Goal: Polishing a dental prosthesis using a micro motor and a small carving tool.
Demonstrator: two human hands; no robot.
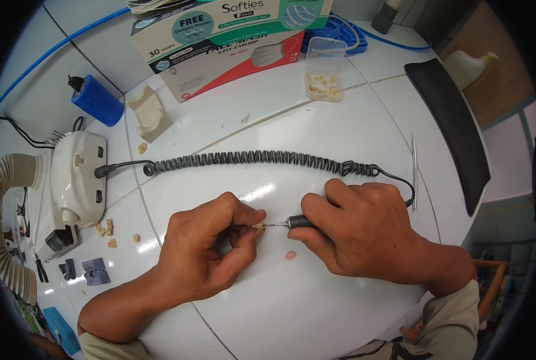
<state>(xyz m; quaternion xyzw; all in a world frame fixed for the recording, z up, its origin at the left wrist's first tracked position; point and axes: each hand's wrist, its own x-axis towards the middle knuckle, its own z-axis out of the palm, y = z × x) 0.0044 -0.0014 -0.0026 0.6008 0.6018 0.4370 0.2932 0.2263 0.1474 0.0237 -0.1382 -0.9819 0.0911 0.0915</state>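
Pinched between the thumb and fingertips of my left hand [205,249] is a small yellowish tooth-like piece [259,226], mostly covered by the fingers. My right hand [364,231] is wrapped around a black rotary handpiece [299,222] that points left. Its thin metal bur [275,225] reaches the piece at my left fingertips; whether it touches cannot be made out. Just below the bur, a small pink piece [289,255] lies on the white tiled table. A black coiled cord [250,158] links the handpiece to a white control unit [79,174] at the left.
Face mask boxes [238,69] stand at the back, beside an open clear container [323,87] of small tooth-like pieces. A slim metal tool [415,174] lies at right, near a black pad [451,132]. Grey blocks [95,272], a blue cylinder [98,101] and a ribbed hose [1,222] are at left.
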